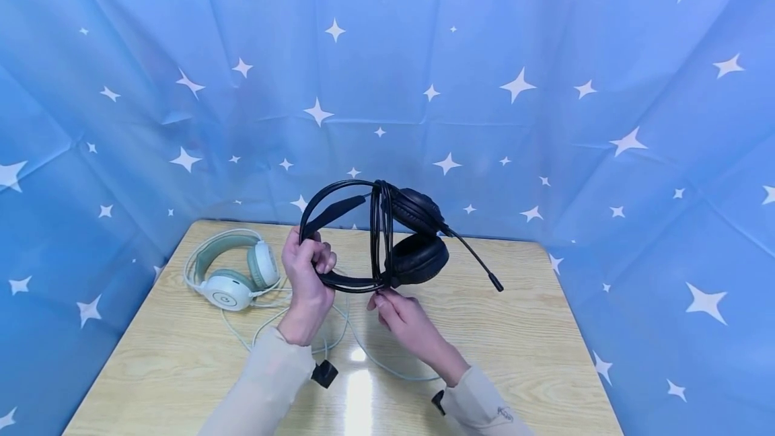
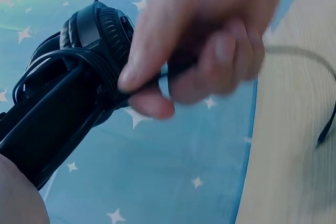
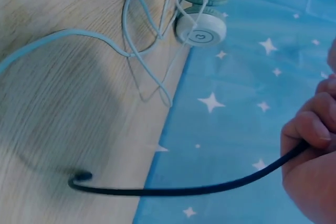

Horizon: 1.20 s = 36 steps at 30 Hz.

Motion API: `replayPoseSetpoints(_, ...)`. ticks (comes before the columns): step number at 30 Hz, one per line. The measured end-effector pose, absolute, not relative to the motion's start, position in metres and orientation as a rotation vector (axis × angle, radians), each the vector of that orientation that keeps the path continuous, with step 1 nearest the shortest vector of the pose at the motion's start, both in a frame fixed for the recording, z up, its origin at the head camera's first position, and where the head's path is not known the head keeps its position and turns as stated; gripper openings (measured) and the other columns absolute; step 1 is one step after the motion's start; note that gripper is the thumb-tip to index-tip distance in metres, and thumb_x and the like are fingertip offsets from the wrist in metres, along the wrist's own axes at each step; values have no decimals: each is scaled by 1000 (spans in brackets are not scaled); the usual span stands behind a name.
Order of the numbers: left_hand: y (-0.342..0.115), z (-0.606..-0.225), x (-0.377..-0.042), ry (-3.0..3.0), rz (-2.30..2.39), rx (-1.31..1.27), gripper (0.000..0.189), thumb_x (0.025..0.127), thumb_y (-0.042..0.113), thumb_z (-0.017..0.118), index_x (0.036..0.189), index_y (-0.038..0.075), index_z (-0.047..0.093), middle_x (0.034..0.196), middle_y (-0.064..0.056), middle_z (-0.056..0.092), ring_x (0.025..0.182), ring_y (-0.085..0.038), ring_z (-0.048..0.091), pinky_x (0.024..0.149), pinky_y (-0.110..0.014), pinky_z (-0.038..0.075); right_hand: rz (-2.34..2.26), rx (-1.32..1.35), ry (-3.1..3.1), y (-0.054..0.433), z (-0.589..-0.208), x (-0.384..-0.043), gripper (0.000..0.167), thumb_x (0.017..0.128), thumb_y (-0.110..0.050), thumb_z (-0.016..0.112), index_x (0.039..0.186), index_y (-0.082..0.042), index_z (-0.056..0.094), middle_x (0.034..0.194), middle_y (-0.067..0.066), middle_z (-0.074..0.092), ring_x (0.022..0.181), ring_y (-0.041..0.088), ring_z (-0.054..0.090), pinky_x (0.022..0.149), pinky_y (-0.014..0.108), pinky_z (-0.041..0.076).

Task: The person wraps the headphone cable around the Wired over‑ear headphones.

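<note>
The black headset (image 1: 419,261) is gripped by its headband (image 1: 336,212) in the left hand (image 1: 307,266), whose fingers are curled round it, and is held above the table (image 1: 514,342). Its earcups and mic (image 1: 495,282) are seen right of those fingers. The cable (image 1: 374,234) is looped round the headset and pinched below the loops by the right hand (image 1: 413,328); a loose length is left trailing from the right fingers. The white headset (image 1: 224,291) is seen left of the left fingers, its pale cord (image 3: 68,31) spread on the table.
</note>
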<state>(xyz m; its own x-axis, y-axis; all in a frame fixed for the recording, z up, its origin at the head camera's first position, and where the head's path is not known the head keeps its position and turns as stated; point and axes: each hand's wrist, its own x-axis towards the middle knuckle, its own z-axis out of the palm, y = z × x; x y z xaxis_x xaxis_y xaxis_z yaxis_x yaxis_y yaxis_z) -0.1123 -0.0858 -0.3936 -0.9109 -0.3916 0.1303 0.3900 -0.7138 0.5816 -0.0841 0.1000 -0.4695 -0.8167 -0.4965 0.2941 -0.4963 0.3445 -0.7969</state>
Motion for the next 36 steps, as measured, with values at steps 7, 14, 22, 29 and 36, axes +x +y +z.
replayPoseSetpoints(7,-89,-397,-116,-974,-2420,-49,22,75,-11,41,85,8,46,53,5,37,41,-6,28,41,-21,21,-1516,-939,2525,110,-459,-77,22,109,-14,49,104,-8,69,68,-14,45,58,-1,42,58,24,45)
replayPoseSetpoints(14,-90,-407,-117,-1119,-2270,-48,27,72,-13,43,88,8,51,56,5,44,43,-7,35,42,-19,26,-1609,-798,2427,122,-444,-73,22,110,-19,49,106,-10,69,66,-10,45,56,3,42,57,26,44)
replayPoseSetpoints(22,-96,-415,-114,-1458,-2007,-146,29,70,-11,48,95,1,56,69,5,52,55,-6,46,50,-18,37,-1606,-684,2328,134,-426,-75,32,112,-24,43,106,-2,66,61,-7,42,48,3,36,46,23,34)
replayPoseSetpoints(29,-105,-420,-112,-1699,-1872,-255,34,67,-13,52,100,-12,57,84,2,60,68,-9,54,61,-18,43,-1632,-675,2267,157,-408,-82,32,112,-20,43,105,1,65,60,-6,39,48,5,34,46,23,32)
replayPoseSetpoints(36,-115,-423,-113,-1868,-1872,-330,36,66,-11,55,101,-5,61,84,2,60,67,-10,53,60,-20,40,-1427,-714,2555,172,-397,-88,21,105,-27,61,95,-14,74,72,-8,56,62,7,47,60,26,43)
